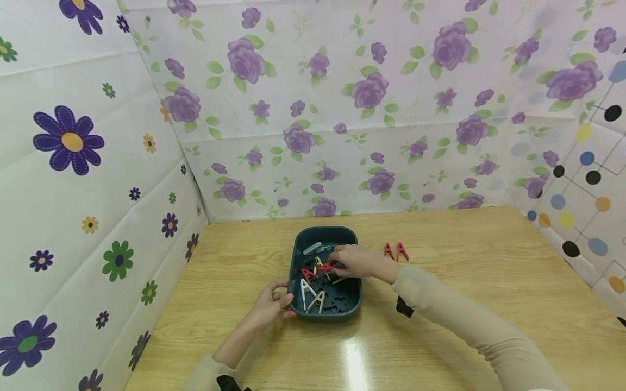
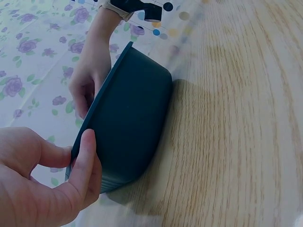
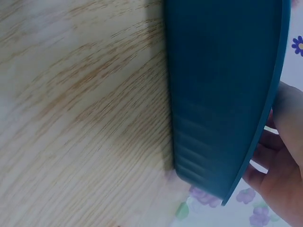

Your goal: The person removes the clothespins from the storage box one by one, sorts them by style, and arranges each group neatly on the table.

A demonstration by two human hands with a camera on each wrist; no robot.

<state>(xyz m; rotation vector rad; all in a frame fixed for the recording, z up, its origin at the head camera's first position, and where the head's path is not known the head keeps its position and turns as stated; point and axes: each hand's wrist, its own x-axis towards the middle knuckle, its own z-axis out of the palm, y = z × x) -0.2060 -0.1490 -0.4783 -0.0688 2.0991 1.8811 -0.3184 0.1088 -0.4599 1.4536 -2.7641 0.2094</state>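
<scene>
A dark teal plastic bin [image 1: 325, 317] stands on the table with small clips in it. My left hand [image 1: 275, 302] grips its near left rim, thumb on the inner side and fingers against the outer wall [image 2: 128, 118]. Over the right rim reaches my right hand [image 1: 356, 262], its fingertips pinching a red clothespin [image 1: 325, 267] inside the bin. Another red clothespin [image 1: 308, 275] lies just left of it. Nearer the front are a white clothespin [image 1: 307, 292] and a pale pink clothespin [image 1: 319, 300]. In the right wrist view the bin wall [image 3: 222, 85] hides the right fingertips.
Two red clothespins, a left one [image 1: 388, 251] and a right one [image 1: 402, 251], lie on the wooden table [image 1: 455, 260] right of the bin. Inside the bin are also a dark flower-shaped piece [image 1: 339, 304] and a light blue clip [image 1: 312, 248]. Flowered cloth [image 1: 274, 163] hangs behind.
</scene>
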